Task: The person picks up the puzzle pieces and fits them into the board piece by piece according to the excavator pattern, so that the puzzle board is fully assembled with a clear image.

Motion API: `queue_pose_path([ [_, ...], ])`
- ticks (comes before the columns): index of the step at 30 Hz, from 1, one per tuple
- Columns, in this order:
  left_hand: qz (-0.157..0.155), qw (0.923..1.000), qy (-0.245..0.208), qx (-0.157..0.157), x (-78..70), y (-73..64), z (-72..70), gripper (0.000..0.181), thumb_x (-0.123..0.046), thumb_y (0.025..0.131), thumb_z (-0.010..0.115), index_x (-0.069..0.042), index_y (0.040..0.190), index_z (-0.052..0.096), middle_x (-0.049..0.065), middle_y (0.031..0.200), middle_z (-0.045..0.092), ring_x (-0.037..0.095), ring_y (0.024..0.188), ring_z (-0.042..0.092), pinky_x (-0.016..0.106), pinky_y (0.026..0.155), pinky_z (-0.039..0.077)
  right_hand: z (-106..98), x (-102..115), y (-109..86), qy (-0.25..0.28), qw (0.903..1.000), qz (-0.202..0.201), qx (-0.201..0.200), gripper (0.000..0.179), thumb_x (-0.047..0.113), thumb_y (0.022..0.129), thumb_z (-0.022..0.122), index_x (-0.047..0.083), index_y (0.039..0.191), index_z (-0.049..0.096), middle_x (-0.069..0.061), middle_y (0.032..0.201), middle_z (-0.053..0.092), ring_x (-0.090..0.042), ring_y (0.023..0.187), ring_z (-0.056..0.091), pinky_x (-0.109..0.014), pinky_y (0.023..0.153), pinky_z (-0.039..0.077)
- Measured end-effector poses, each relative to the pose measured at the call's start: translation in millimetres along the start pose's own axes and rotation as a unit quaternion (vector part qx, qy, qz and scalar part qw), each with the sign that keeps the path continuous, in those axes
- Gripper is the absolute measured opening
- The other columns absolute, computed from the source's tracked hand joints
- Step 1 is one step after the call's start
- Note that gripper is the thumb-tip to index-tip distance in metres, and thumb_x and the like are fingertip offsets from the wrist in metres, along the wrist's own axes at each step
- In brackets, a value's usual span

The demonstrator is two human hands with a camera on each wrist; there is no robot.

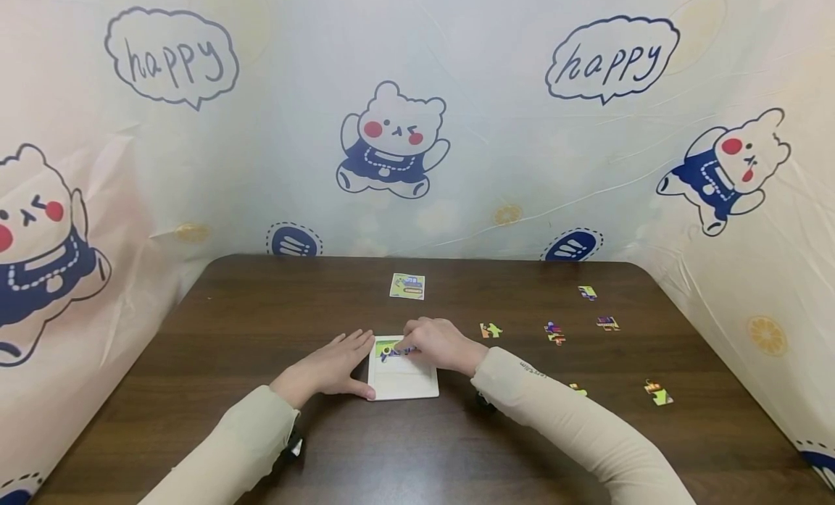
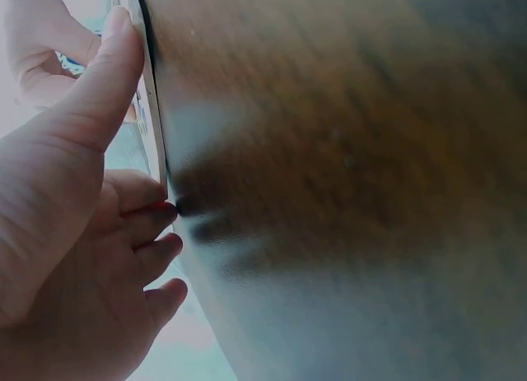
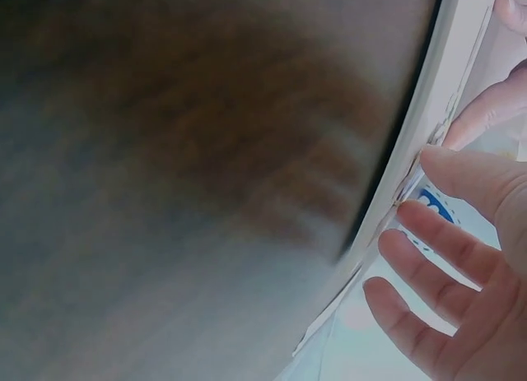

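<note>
A white puzzle tray (image 1: 404, 385) lies on the dark wooden table, with green and blue puzzle pieces (image 1: 386, 353) along its far left part. My left hand (image 1: 335, 364) rests at the tray's left side, fingers extended, thumb near the front left corner. In the left wrist view the left thumb (image 2: 119, 48) lies along the tray's edge. Over the far part of the tray, my right hand (image 1: 437, 343) touches the pieces with its fingertips. From the right wrist, the right thumb (image 3: 461, 175) and fingers show spread slightly apart at the tray surface. The hand partly hides the pieces.
A printed picture card (image 1: 407, 286) lies beyond the tray. Several loose puzzle pieces are spread to the right, among them an orange and green one (image 1: 491, 330), a purple one (image 1: 608, 323) and a yellow-green one (image 1: 659, 393). The right sleeve (image 1: 574, 425) partly covers another piece (image 1: 578, 390).
</note>
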State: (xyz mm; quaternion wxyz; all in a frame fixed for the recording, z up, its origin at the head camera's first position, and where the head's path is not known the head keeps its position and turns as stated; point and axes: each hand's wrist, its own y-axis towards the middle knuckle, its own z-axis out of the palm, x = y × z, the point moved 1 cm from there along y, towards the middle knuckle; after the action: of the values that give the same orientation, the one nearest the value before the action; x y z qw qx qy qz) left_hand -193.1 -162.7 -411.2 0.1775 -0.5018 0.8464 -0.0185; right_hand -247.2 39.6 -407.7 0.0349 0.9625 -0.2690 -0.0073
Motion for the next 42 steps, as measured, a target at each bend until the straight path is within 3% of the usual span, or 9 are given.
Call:
queue_pose_path([
  [12, -0.006, 1.0000, 0.000, 0.001, 0.0, 0.3, -0.3, 0.097, -0.055, 0.074, 0.067, 0.006, 0.140, 0.030, 0.020, 0.147, 0.024, 0.034, 0.135, 0.017, 0.048, 0.107, 0.015, -0.9, -1.0, -1.4, -0.053, 0.9976, -0.044, 0.004, 0.027, 0.017, 0.086, 0.067, 0.025, 0.111, 0.069, 0.005, 0.102, 0.063, -0.011, 0.086, 0.057, -0.019, 0.056, 0.040],
  [26, -0.011, 0.9999, 0.004, 0.004, -2.1, -0.1, -2.8, 0.097, -0.055, 0.074, 0.067, 0.006, 0.140, 0.031, 0.019, 0.147, 0.024, 0.034, 0.135, 0.017, 0.048, 0.108, 0.015, -1.5, -0.3, -0.3, -0.065, 0.9969, -0.043, 0.015, 0.029, 0.019, 0.087, 0.066, 0.027, 0.114, 0.068, 0.004, 0.104, 0.062, -0.012, 0.087, 0.057, -0.020, 0.058, 0.043],
  [29, -0.014, 0.9999, 0.003, 0.005, -1.8, -0.2, -2.2, 0.097, -0.055, 0.074, 0.067, 0.005, 0.140, 0.031, 0.019, 0.147, 0.024, 0.033, 0.135, 0.017, 0.047, 0.108, 0.015, -1.8, -0.4, -0.5, -0.050, 0.9978, -0.040, 0.017, 0.029, 0.018, 0.087, 0.066, 0.027, 0.114, 0.068, 0.004, 0.105, 0.061, -0.012, 0.088, 0.056, -0.021, 0.060, 0.045],
  [35, -0.014, 0.9999, 0.005, 0.006, -2.3, -0.4, -1.5, 0.098, -0.055, 0.073, 0.068, 0.005, 0.140, 0.030, 0.018, 0.147, 0.024, 0.033, 0.136, 0.016, 0.047, 0.108, 0.014, -6.4, -8.1, -3.6, 0.027, 0.9993, -0.014, 0.020, 0.033, 0.015, 0.086, 0.066, 0.019, 0.119, 0.064, 0.001, 0.107, 0.061, -0.013, 0.092, 0.055, -0.025, 0.072, 0.048],
  [42, -0.021, 0.9998, 0.002, 0.007, -4.4, -1.2, -0.6, 0.097, -0.055, 0.073, 0.068, 0.004, 0.140, 0.031, 0.017, 0.148, 0.024, 0.032, 0.136, 0.016, 0.046, 0.108, 0.014, -17.7, -36.5, -15.0, 0.069, 0.9958, 0.061, -0.003, 0.037, 0.019, 0.087, 0.064, 0.013, 0.124, 0.061, -0.004, 0.116, 0.059, -0.016, 0.101, 0.055, -0.032, 0.081, 0.048],
])
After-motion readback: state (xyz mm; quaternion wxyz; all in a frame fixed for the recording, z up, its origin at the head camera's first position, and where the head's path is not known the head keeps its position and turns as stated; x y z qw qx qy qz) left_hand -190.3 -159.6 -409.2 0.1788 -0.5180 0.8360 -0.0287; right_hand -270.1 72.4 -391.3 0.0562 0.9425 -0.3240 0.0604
